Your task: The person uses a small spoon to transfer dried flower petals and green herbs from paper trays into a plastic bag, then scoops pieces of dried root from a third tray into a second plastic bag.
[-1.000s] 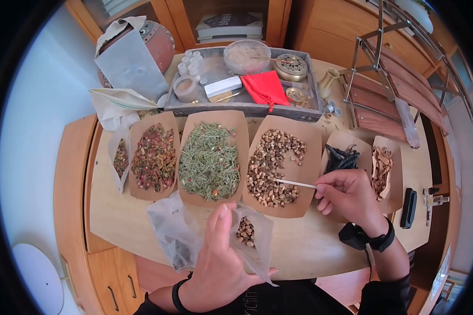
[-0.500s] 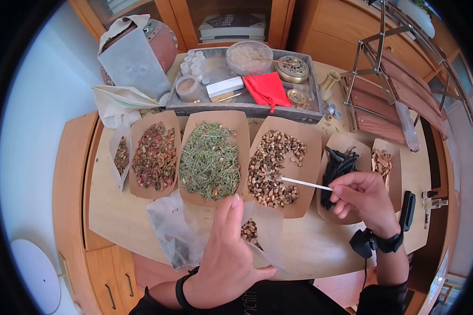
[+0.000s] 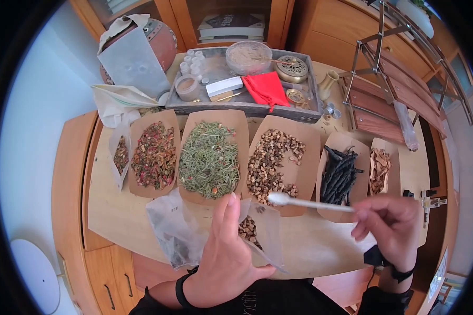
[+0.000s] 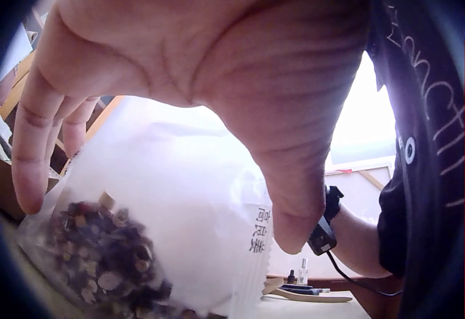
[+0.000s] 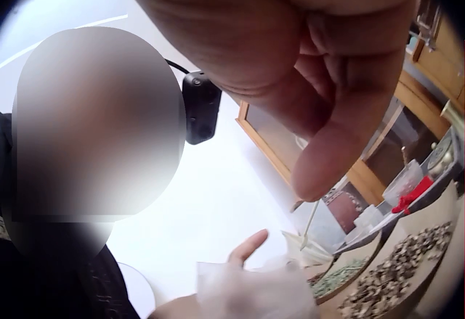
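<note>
My right hand [image 3: 391,228] pinches the handle of a white spoon [image 3: 315,203] between thumb and fingers. The spoon's bowl hangs over the lower edge of the paper tray [image 3: 311,157] of chopped brown pieces [image 3: 270,147]. Below that tray, my left hand [image 3: 223,265] holds a translucent bag [image 3: 268,236], fingers along one side and thumb at the other. Brown pieces [image 4: 109,261] lie low inside the bag in the left wrist view, where black characters mark its side. The right wrist view shows the bag [image 5: 254,290] below the pinching fingers.
Paper trays hold reddish petals [image 3: 153,157], green needles [image 3: 210,157], dark strips [image 3: 339,176] and pale shavings [image 3: 380,168]. Another clear bag [image 3: 173,226] lies left of my left hand. Behind stand a grey tray [image 3: 236,110] with containers and a folded wooden rack [image 3: 376,110].
The spoon has come out of the brown pieces and up, toward me. My right hand has moved right and nearer, uncovering the dark strips. My left hand stays nearly still with the bag.
</note>
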Tool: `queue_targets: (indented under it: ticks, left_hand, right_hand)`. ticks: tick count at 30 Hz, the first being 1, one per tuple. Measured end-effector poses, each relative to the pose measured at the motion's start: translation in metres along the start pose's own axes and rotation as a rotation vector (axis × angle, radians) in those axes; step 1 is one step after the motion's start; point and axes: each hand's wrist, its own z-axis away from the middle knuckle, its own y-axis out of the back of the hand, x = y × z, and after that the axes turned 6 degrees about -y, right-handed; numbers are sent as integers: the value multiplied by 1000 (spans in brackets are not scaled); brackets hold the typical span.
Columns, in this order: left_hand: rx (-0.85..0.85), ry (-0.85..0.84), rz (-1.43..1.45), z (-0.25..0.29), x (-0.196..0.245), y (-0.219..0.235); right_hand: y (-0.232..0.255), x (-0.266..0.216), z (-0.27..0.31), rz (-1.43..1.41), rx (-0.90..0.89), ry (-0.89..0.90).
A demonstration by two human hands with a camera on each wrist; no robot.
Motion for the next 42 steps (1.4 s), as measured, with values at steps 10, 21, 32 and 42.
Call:
queue_targets:
  ticks: [10,21,32,42]
  left_hand:
    - [-8,10,33,3,-1,3]
    - [9,-17,66,3,-2,2]
    - [4,16,54,-2,-1,0]
    - [-27,128,182,0,1,1]
  right_hand:
    - [-4,46,-54,139,91,-71]
    - [-19,58,-71,-204,-259,-282]
    - [5,32,-48,-263,-156,-291]
    - [-9,-13,10,55,-152,-5]
